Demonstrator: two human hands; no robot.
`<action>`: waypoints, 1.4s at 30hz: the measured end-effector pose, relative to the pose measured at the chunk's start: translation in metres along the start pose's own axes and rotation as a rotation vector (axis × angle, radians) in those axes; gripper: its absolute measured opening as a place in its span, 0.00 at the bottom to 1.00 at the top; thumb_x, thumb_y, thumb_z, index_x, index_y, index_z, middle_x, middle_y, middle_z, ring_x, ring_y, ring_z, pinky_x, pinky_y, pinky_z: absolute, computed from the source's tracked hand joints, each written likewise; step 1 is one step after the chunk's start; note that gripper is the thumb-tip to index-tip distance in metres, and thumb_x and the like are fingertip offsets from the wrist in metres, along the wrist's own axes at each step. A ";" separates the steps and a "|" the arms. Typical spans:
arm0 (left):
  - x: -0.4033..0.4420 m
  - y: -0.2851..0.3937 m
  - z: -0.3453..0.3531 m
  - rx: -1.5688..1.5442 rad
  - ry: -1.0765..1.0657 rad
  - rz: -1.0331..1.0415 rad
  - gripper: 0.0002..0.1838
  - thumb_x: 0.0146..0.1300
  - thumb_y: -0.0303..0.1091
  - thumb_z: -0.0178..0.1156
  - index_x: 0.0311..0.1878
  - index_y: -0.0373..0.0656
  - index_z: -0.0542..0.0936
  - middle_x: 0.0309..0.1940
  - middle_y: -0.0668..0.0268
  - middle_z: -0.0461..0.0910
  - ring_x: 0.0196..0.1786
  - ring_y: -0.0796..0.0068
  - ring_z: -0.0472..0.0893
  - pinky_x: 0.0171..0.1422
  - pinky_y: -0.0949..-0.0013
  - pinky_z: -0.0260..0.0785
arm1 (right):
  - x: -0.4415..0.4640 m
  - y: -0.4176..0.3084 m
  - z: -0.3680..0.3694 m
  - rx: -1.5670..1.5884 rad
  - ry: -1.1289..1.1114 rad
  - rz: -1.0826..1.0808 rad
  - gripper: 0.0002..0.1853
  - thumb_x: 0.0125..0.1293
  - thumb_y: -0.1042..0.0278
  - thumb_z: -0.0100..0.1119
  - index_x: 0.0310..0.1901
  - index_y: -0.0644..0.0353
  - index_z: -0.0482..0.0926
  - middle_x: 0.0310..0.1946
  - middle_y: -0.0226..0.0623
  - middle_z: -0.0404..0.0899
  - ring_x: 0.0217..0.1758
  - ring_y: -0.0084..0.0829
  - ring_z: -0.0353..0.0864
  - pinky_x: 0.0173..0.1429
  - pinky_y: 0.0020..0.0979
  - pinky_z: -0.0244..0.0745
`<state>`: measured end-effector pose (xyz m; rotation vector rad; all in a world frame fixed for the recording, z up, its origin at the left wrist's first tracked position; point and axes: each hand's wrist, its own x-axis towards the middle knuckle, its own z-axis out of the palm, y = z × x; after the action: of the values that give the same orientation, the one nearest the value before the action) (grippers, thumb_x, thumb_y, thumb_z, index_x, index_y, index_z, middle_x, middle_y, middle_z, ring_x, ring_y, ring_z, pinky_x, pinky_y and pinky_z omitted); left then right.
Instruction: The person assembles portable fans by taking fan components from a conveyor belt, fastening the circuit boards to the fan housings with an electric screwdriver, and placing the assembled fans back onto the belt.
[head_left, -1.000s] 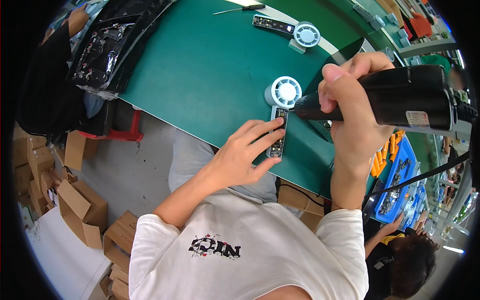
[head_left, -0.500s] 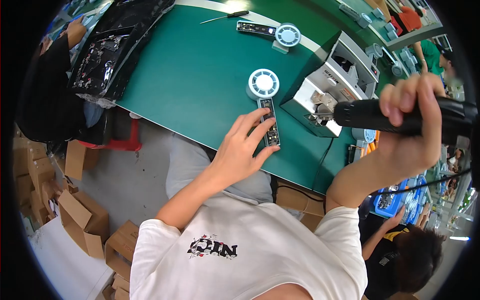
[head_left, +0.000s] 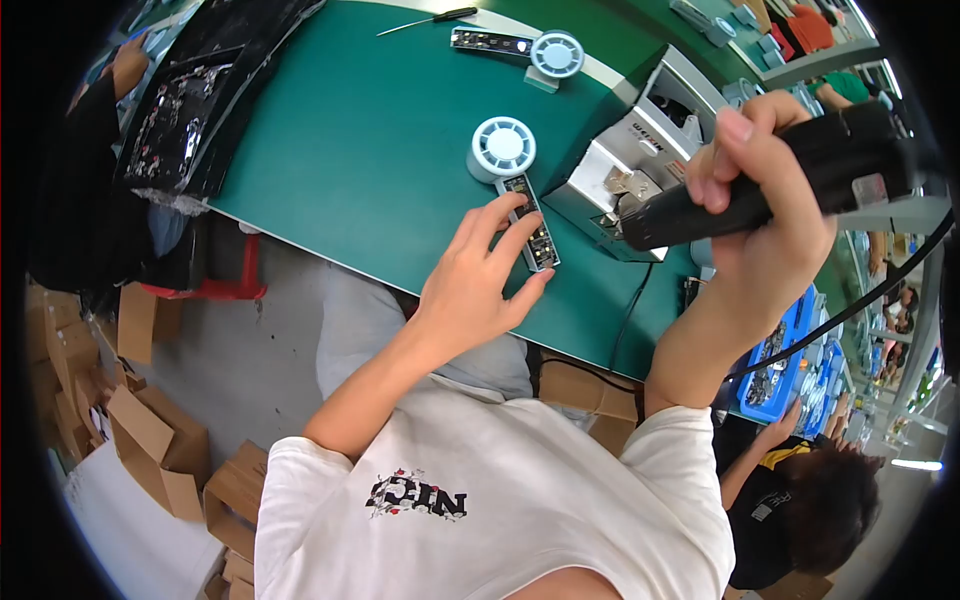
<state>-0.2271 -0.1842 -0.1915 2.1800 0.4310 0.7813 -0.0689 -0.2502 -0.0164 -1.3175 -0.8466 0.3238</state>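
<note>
A light-blue handheld fan lies on the green table, its handle pointing toward me. A dark circuit board shows in the uncovered handle. My left hand steadies this handle, fingertips on the board and thumb by its near end. In my right hand is a black electric screwdriver, fingers wrapped round its body. Its nose is in front of a silver screw feeder that stands right of the fan; the bit cannot be made out.
A second fan with its board showing and a small screwdriver lie at the table's far side. Black plastic bags cover the left end. A blue bin stands at right, near a co-worker. Cardboard boxes fill the floor at left.
The electric screwdriver has tilted and its nose has shifted, now covering part of the feeder's front. My left hand stays on the fan handle. The whole view has shifted slightly.
</note>
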 end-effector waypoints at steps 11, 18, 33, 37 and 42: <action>-0.004 -0.005 0.001 0.009 -0.014 0.006 0.31 0.50 0.27 0.73 0.60 0.41 0.75 0.64 0.58 0.70 0.54 0.57 0.78 0.55 0.59 0.76 | -0.041 0.000 0.016 0.017 -0.061 0.130 0.06 0.60 0.76 0.55 0.35 0.65 0.68 0.22 0.39 0.69 0.17 0.26 0.65 0.28 0.30 0.66; -0.003 -0.005 -0.001 0.011 -0.032 0.002 0.29 0.52 0.27 0.71 0.59 0.39 0.75 0.63 0.58 0.69 0.56 0.56 0.76 0.55 0.59 0.76 | -0.044 0.008 0.029 -0.022 -0.055 0.099 0.06 0.58 0.79 0.56 0.35 0.67 0.68 0.20 0.38 0.67 0.17 0.26 0.65 0.27 0.32 0.68; -0.005 -0.006 -0.002 0.031 -0.007 0.048 0.27 0.54 0.29 0.70 0.57 0.35 0.74 0.61 0.56 0.69 0.56 0.54 0.74 0.52 0.58 0.77 | -0.030 0.028 0.016 0.038 -0.645 -0.080 0.12 0.55 0.84 0.61 0.32 0.61 0.66 0.22 0.35 0.70 0.18 0.24 0.68 0.26 0.28 0.69; -0.005 -0.005 0.001 0.032 -0.014 0.013 0.28 0.53 0.29 0.71 0.59 0.38 0.75 0.63 0.57 0.70 0.56 0.56 0.76 0.54 0.59 0.76 | -0.023 0.018 -0.004 0.182 -0.606 -0.072 0.10 0.60 0.80 0.62 0.38 0.61 0.68 0.27 0.37 0.72 0.21 0.25 0.71 0.29 0.28 0.70; -0.003 -0.004 0.004 0.060 0.009 0.007 0.27 0.52 0.29 0.71 0.58 0.39 0.77 0.62 0.58 0.71 0.53 0.58 0.79 0.53 0.59 0.76 | -0.006 -0.013 -0.062 0.268 -0.167 -0.153 0.08 0.72 0.69 0.51 0.46 0.64 0.73 0.31 0.39 0.74 0.22 0.22 0.66 0.33 0.30 0.64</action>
<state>-0.2269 -0.1856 -0.1981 2.2351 0.4567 0.7917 -0.0330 -0.3017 -0.0068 -0.9808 -1.0018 0.4150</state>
